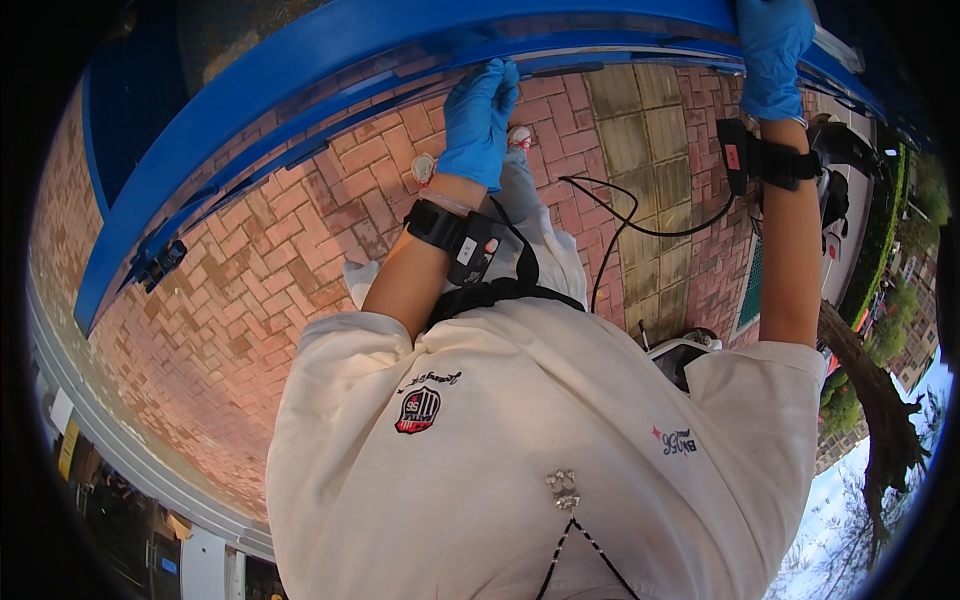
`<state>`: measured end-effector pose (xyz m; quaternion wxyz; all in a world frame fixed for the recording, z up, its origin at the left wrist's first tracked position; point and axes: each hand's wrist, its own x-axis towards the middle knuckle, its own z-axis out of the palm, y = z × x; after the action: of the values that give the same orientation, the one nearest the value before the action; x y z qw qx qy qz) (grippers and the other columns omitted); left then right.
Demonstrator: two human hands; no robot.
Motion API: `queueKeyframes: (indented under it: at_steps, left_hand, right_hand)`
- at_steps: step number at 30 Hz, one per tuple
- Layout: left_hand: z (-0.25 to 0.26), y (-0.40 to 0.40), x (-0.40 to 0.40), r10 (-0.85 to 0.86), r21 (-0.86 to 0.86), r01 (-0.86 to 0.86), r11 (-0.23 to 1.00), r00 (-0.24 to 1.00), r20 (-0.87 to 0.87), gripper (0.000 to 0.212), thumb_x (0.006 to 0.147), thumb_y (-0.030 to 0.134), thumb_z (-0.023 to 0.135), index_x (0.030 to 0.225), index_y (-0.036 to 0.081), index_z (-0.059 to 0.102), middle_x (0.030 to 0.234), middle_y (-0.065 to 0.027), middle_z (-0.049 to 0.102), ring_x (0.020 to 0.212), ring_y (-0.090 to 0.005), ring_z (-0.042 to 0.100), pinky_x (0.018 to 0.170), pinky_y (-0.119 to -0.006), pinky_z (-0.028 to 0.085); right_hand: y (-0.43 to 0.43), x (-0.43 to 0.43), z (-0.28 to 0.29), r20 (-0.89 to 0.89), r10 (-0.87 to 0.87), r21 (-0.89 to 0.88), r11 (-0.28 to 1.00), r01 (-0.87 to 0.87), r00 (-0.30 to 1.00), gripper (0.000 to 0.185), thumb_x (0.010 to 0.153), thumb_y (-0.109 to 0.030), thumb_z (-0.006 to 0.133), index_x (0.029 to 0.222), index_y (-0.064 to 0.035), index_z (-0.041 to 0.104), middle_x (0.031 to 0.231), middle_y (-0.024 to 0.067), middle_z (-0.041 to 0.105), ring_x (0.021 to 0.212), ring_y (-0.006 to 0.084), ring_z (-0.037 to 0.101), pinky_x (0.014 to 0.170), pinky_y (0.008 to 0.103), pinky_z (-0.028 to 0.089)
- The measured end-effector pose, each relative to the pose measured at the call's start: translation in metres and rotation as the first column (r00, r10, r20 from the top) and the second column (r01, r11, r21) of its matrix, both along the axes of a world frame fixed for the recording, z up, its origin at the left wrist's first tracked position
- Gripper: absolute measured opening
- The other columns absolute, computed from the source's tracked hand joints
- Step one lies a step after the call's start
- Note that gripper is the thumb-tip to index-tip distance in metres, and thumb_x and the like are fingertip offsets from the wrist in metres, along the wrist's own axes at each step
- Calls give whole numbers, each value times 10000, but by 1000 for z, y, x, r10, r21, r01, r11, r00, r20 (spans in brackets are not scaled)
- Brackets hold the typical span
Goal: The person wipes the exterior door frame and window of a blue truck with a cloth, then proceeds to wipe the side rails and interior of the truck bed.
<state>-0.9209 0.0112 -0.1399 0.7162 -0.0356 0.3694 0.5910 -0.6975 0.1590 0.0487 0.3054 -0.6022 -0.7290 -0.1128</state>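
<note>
My left hand (481,116), in a blue disposable glove, is at the lower edge of a curved-looking blue metal frame (300,67). Its fingers are bunched together, and whether anything is between them cannot be made out. Farther right, my right hand (776,52), gloved alike, reaches up to the same frame; its fingertips are cut off by the picture's top edge, so its grip is hidden. Each wrist bears a black strap with a small device, the left one (472,247) and the right one (739,157). Thin blue bars (360,97) run beneath the frame's main beam.
Red brick paving (225,300) with a yellowish paved strip (637,135) lies below. A black cable (630,217) hangs right of my legs. A black fitting (163,264) is at the frame's lower left. Parked scooters (840,165) and a tree trunk (862,367) are at right.
</note>
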Motion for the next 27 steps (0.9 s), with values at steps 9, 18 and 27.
queueKeyframes:
  at_steps: [9, 18, 27]
  left_hand:
    - [5, 4, -7, -67, 6, 67, 998, 998, -3, 122, 884, 143, 627, 982, 80, 661, 979, -42, 679, 904, -137, 646, 727, -216, 553]
    - [3, 1, -5, -69, 0, 69, 998, 996, 56, 152, 879, 188, 636, 993, 87, 651, 975, -31, 678, 904, -118, 641, 717, -204, 549]
    - [1, 2, -1, -35, -49, 41, 998, 994, 107, 182, 881, 208, 629, 1013, 84, 641, 1009, -38, 666, 920, -130, 632, 708, -203, 549]
  right_hand:
    - [5, 9, -2, 48, -40, 13, 999, 39, 998, 326, 806, -236, 629, 1006, 23, 634, 873, 210, 657, 822, 354, 634, 750, 390, 486]
    - [-3, -5, 8, 36, 6, -19, 1000, -5, 999, 248, 816, -242, 607, 921, -20, 642, 789, 193, 644, 748, 362, 618, 678, 411, 471]
    - [-9, -17, 15, -36, 26, -65, 997, -28, 999, 221, 829, -241, 593, 866, -26, 630, 726, 174, 634, 696, 344, 616, 637, 405, 461]
